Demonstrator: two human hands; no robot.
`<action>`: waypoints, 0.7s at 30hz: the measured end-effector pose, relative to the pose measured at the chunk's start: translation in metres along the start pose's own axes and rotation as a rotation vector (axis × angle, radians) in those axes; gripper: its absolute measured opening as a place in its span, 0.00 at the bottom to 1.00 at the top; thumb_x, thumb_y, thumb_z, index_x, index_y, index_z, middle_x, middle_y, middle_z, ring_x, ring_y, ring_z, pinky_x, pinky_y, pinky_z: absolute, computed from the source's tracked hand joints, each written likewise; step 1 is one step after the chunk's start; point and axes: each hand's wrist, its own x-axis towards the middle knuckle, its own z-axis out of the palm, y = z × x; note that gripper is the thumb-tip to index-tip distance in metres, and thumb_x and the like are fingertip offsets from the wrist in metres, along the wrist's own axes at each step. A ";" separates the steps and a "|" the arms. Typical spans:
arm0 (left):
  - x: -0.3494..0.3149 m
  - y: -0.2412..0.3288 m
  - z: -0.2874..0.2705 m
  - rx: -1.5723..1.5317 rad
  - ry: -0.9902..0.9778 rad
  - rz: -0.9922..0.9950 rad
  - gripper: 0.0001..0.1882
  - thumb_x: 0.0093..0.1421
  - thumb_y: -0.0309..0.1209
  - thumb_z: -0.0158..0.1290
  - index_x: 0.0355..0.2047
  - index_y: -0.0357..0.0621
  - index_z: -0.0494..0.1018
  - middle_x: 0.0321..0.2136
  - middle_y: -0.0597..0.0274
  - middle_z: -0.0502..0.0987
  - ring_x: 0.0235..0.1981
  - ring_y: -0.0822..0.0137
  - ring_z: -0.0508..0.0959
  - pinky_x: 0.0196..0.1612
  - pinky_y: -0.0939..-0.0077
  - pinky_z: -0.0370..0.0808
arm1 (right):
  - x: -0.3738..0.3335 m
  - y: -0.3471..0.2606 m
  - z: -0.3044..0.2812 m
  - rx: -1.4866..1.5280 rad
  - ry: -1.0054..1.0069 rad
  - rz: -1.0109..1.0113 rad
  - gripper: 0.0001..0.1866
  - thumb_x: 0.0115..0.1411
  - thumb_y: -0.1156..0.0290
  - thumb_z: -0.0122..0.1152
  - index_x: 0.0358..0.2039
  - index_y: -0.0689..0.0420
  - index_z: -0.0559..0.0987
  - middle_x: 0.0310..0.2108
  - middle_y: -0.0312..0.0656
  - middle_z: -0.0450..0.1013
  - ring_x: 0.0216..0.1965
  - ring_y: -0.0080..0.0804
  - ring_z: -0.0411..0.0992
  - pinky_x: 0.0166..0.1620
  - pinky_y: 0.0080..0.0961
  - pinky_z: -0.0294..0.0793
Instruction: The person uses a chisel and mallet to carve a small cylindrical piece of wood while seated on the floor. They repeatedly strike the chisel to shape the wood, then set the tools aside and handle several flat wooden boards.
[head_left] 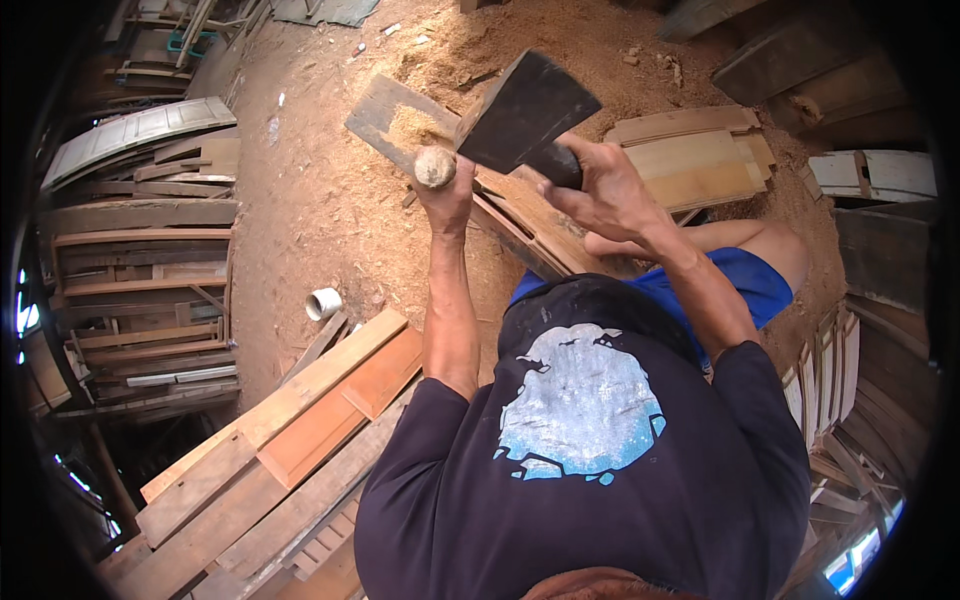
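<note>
**Axe Raised Over a Plank in a Sawdust-Strewn Woodyard**

The ground point(320, 200) was bare earth covered with sawdust, ringed by stacks of old timber: weathered door frames and panels point(140, 270) lay piled at the person's left, and long boards point(270, 440) crossed the lower left corner. A short white pipe piece point(323, 302) sat on the dirt near those boards. At the upper right lay a stack of pale boards point(690, 155).

The person, in a dark shirt and blue shorts, held an axe point(525, 110) in both hands above a grey plank point(385, 115) that slanted across the sawdust. The left hand point(445, 190) was wrapped tight around the butt end of the wooden handle, whose rounded tip showed just above the fist. The right hand point(600, 190) gripped the handle close under the dark iron head, fingers curled firmly round it. The axe head hung over the plank's middle; whether it touched the wood could not be told. One bare knee point(770, 245) showed just beside the right forearm.
</note>
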 end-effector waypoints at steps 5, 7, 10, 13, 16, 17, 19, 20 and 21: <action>0.014 0.001 -0.006 0.143 -0.048 -0.085 0.10 0.59 0.24 0.65 0.34 0.41 0.73 0.25 0.69 0.78 0.26 0.78 0.77 0.32 0.80 0.76 | 0.007 -0.027 -0.018 0.133 0.186 -0.116 0.13 0.59 0.71 0.72 0.39 0.65 0.79 0.20 0.42 0.73 0.21 0.24 0.69 0.27 0.27 0.71; 0.011 -0.016 -0.009 0.153 -0.067 -0.079 0.11 0.59 0.25 0.65 0.35 0.41 0.73 0.25 0.70 0.78 0.26 0.78 0.77 0.32 0.81 0.76 | 0.003 -0.031 -0.017 0.219 0.243 -0.115 0.11 0.60 0.71 0.73 0.34 0.64 0.78 0.21 0.33 0.70 0.22 0.20 0.66 0.26 0.24 0.68; 0.002 -0.030 -0.005 0.136 -0.078 -0.105 0.12 0.58 0.25 0.66 0.35 0.40 0.72 0.26 0.70 0.77 0.27 0.77 0.77 0.32 0.81 0.76 | 0.001 -0.040 -0.024 0.277 0.273 -0.132 0.10 0.61 0.74 0.71 0.30 0.60 0.76 0.23 0.29 0.70 0.23 0.16 0.65 0.27 0.19 0.67; -0.005 -0.042 -0.006 0.184 -0.098 -0.104 0.12 0.58 0.26 0.67 0.35 0.40 0.73 0.26 0.71 0.75 0.27 0.77 0.75 0.32 0.80 0.74 | 0.006 -0.052 -0.030 0.284 0.285 -0.164 0.09 0.62 0.74 0.70 0.30 0.60 0.77 0.23 0.29 0.70 0.24 0.15 0.66 0.27 0.18 0.67; -0.015 -0.040 -0.008 0.297 -0.139 -0.040 0.13 0.56 0.28 0.67 0.33 0.40 0.73 0.25 0.69 0.75 0.27 0.76 0.75 0.32 0.77 0.75 | 0.017 -0.058 -0.020 0.245 0.276 -0.204 0.08 0.61 0.74 0.70 0.31 0.61 0.78 0.23 0.33 0.72 0.24 0.20 0.69 0.28 0.23 0.69; -0.018 -0.041 -0.008 0.303 -0.152 0.001 0.13 0.55 0.28 0.68 0.33 0.40 0.73 0.25 0.69 0.76 0.27 0.75 0.75 0.32 0.75 0.75 | 0.022 -0.051 -0.009 0.219 0.274 -0.239 0.08 0.59 0.73 0.70 0.33 0.61 0.78 0.23 0.37 0.74 0.23 0.28 0.72 0.29 0.27 0.71; -0.022 -0.045 -0.008 0.319 -0.169 0.084 0.14 0.54 0.29 0.68 0.32 0.40 0.72 0.24 0.67 0.76 0.28 0.73 0.77 0.32 0.73 0.76 | 0.032 -0.025 0.012 0.051 0.205 -0.297 0.10 0.56 0.72 0.71 0.36 0.60 0.79 0.24 0.46 0.77 0.25 0.43 0.76 0.31 0.37 0.75; -0.024 -0.062 -0.015 0.337 -0.168 0.102 0.15 0.53 0.29 0.68 0.36 0.38 0.74 0.26 0.64 0.78 0.29 0.69 0.79 0.34 0.70 0.77 | 0.035 -0.008 0.026 -0.089 0.134 -0.324 0.11 0.55 0.72 0.70 0.37 0.59 0.80 0.26 0.51 0.78 0.28 0.51 0.78 0.33 0.42 0.77; -0.025 -0.059 -0.009 0.325 -0.148 0.075 0.15 0.53 0.29 0.68 0.36 0.38 0.75 0.26 0.63 0.79 0.29 0.69 0.79 0.35 0.70 0.78 | 0.033 0.011 0.036 -0.215 0.013 -0.152 0.13 0.53 0.70 0.68 0.40 0.56 0.80 0.29 0.55 0.79 0.34 0.58 0.78 0.37 0.49 0.77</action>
